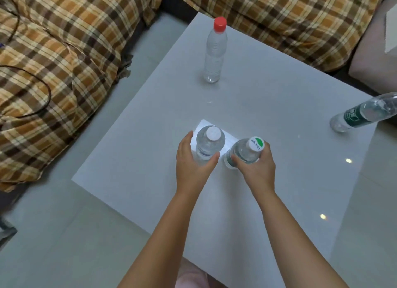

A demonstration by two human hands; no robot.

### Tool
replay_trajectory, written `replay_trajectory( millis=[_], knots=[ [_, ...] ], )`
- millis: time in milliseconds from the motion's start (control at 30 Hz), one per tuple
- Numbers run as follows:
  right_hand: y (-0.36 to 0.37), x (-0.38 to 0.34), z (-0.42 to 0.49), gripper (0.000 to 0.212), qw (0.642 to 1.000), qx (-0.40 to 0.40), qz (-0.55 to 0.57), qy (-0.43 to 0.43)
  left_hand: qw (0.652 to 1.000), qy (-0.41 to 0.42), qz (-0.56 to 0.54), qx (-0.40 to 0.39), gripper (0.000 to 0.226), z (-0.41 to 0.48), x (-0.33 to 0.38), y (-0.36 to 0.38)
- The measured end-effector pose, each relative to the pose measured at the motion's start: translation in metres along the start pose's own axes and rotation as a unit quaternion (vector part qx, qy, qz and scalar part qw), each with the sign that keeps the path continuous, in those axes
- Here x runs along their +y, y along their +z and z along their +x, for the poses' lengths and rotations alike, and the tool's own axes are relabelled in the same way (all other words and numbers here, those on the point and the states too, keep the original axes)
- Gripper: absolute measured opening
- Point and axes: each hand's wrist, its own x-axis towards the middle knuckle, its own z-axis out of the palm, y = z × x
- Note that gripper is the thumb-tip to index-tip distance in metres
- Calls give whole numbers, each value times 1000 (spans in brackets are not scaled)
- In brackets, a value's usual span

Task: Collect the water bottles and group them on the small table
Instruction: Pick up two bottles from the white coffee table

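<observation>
While two bottles stand side by side near the middle of the worktop point(268, 94), each has a grip on it.

Left grip point(191, 165): fingers and thumb curved round the shoulder of the white-capped bottle point(209, 143), thumb tip on its near side. Right grip point(260, 167): wrapped round the upper body of the green-capped bottle point(247, 150), which leans slightly. Cannot tell whether its base sits flat, nor whether the two bottles touch. Pale rectangular patch point(206, 124) under the white-capped one; paper or glare, unclear.

Two not yet gathered, both well apart from the pair: red-capped bottle point(214, 51) upright at the far side, and green-labelled bottle point(361, 113) close to the right edge, its top cut off by the frame. Plaid sofa cover point(64, 51) runs along the far and left sides.

Judgement: the step in hand is settling this pair as the core of the group.
- Seat the green-capped bottle flat before loosening
- Let go one side at a time, drawing the fingers off sideways so no cap gets clipped
- Thin clear walls will likely dent, so squeeze lightly
- Leave room on the far and right sides for the remaining two
- Fetch the edge bottle with a pull inward, never a nudge outward
</observation>
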Motion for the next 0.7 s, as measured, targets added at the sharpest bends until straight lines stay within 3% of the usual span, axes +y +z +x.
replay_trajectory(
  millis=[267,533,700],
  knots=[
    [8,11,6,61,1000,21,-4,6,999,-12,-28,-41,80,19,-12,9],
    [19,13,15,65,994,34,100,15,994,-23,-48,-96,86,33,-12,13],
    [21,8,22,66,989,66,126,37,992,-10,-33,-120,68,44,-4,14]
  ],
)
